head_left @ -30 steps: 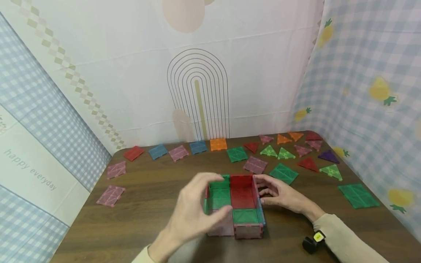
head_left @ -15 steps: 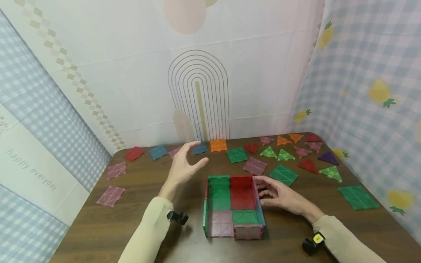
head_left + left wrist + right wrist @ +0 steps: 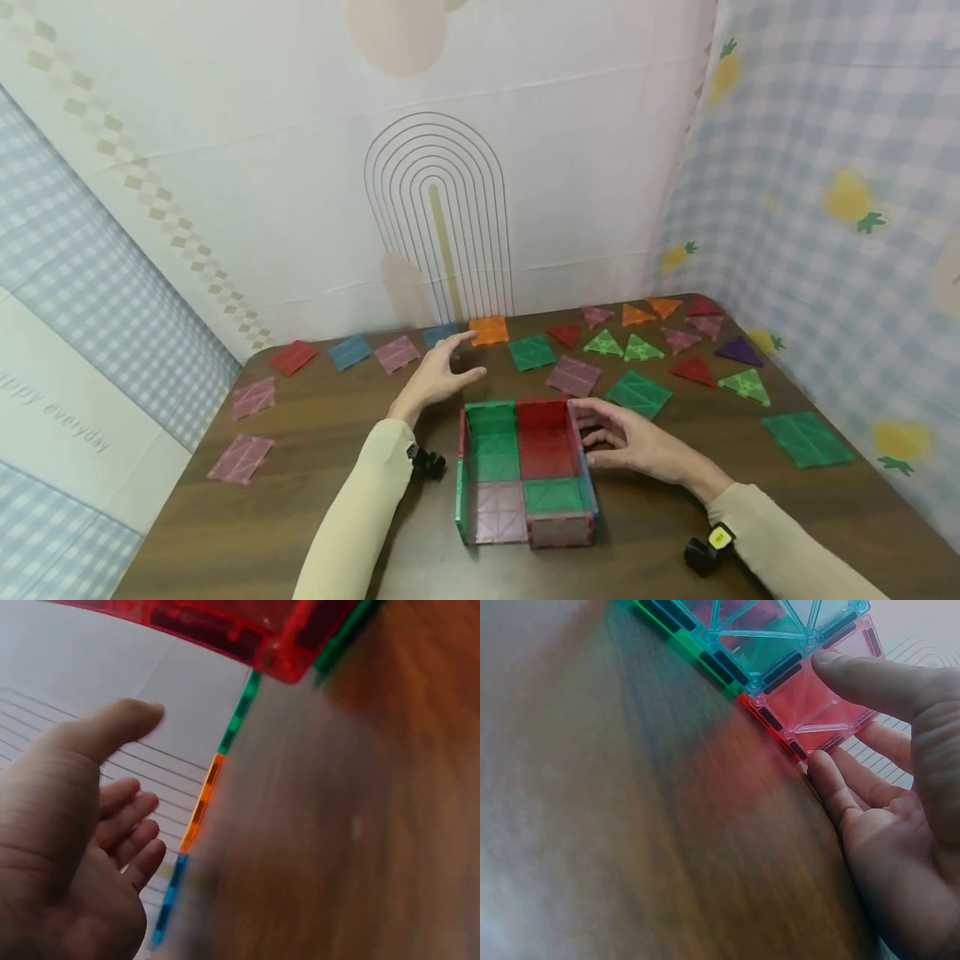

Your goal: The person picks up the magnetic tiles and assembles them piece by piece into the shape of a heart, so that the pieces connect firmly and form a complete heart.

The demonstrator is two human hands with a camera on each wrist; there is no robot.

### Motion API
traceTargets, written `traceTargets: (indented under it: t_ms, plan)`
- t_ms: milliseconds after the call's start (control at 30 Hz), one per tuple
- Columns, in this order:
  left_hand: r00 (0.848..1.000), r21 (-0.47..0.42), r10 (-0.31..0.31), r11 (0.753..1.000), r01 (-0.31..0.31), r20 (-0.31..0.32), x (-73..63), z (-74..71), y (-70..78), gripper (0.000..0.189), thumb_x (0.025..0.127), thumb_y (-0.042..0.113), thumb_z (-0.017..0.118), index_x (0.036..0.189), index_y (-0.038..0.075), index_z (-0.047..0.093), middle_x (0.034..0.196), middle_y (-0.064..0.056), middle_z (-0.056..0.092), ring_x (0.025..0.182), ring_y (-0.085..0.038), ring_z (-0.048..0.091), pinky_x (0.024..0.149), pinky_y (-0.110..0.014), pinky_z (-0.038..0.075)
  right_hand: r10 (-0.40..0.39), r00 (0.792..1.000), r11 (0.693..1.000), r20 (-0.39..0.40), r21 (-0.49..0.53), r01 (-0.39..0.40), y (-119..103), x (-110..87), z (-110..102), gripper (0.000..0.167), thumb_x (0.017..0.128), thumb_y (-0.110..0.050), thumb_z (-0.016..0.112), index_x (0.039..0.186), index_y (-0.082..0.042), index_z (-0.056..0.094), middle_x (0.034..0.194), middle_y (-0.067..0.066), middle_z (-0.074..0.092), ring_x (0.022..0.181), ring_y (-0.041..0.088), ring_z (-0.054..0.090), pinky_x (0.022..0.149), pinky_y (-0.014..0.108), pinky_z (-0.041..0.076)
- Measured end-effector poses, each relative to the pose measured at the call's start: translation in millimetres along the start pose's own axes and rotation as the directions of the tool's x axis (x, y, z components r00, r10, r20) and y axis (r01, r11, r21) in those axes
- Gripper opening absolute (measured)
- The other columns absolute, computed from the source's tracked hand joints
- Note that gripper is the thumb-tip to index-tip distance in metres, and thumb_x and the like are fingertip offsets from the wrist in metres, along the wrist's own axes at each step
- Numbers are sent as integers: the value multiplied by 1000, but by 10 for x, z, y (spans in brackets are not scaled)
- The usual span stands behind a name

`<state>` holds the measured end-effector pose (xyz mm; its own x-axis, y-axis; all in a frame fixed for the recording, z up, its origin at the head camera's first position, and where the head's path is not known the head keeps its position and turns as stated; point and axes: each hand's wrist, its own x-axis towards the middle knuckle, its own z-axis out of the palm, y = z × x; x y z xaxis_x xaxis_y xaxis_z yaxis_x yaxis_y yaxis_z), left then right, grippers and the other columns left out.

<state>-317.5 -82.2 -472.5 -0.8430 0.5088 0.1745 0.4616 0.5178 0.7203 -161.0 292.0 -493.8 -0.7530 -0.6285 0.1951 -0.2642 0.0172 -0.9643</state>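
Since a second ago, the left hand [image 3: 435,379] has moved from over the box [image 3: 517,477] to the back of the table [image 3: 337,458], while the right hand [image 3: 637,442] has stayed beside the box. Left thumb and fingers are spread, holding nothing, near a blue square [image 3: 437,334] and an orange square [image 3: 493,331] that lie side by side. Right thumb and fingers, loosely bent, rest against the box's right wall, touching its pink square [image 3: 817,712] without a firm grip. Low-walled and built of see-through green, red, pink and blue squares, the box stands between the forearms, toward the front. Colored triangles [image 3: 602,343] lie at back right.
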Motion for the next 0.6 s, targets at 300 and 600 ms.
traceTargets:
  t_ms: [300, 600]
  plan:
    - [997, -20, -10, 1000, 12, 78, 124, 67, -42, 83, 106, 38, 78, 175, 16, 38, 174, -13, 43, 148, -45, 54, 118, -65, 48, -1, 1000, 1000, -10, 1, 1, 3, 5, 9, 73, 107, 3, 69, 171, 2, 33, 163, 37, 40, 140, 19, 57, 111, 30, 55]
    - [994, 50, 0, 999, -6, 112, 174, 100, -42, 83, 107, 33, 78, 174, 8, 37, 168, -19, 48, 146, -43, 53, 121, -58, 48, 6, 1000, 1000, -17, -6, -6, -7, 14, 11, 73, 107, 3, 70, 170, 2, 33, 163, 36, 41, 140, 19, 58, 111, 30, 56]
